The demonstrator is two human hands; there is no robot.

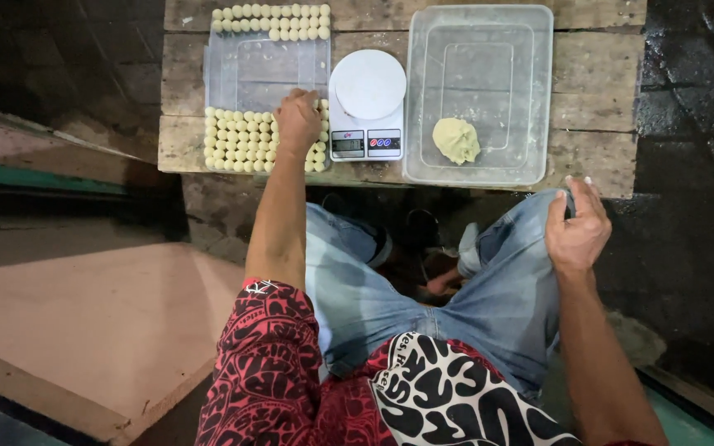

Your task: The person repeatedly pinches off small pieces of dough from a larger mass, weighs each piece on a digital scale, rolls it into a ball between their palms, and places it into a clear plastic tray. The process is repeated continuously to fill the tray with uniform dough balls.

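We start at the left: the clear tray (241, 74) on the wooden bench (597, 107) holds small pale dough balls (237, 140) in tight rows — one band along the far edge, a fuller block at the near edge, bare plastic between. The left hand (297, 122) is down on the right end of the near block, knuckles up, fingers curled onto the balls; we cannot tell whether it is pinching one or has just let go, since the fingertips are hidden under the hand. The left arm is stretched nearly straight forward from the red patterned sleeve, wrist slightly dropped. To do this placing well, we'd judge: set each ball into the next open slot of the row, touch neighbours without squashing them, lift straight up so nothing rolls. Just right of the tray sits a small white kitchen scale (367, 103) with a round platter, nothing on it. Further right, a larger clear tub (539, 49) holds one pale lump of dough (456, 140) near its near edge — well apart from the left hand. Far right and nearer, the right hand (576, 227) rests on the right knee of the jeans, fingers loosely bent over the denim, holding nothing that we can see; elbow bent, forearm angled back toward the body.
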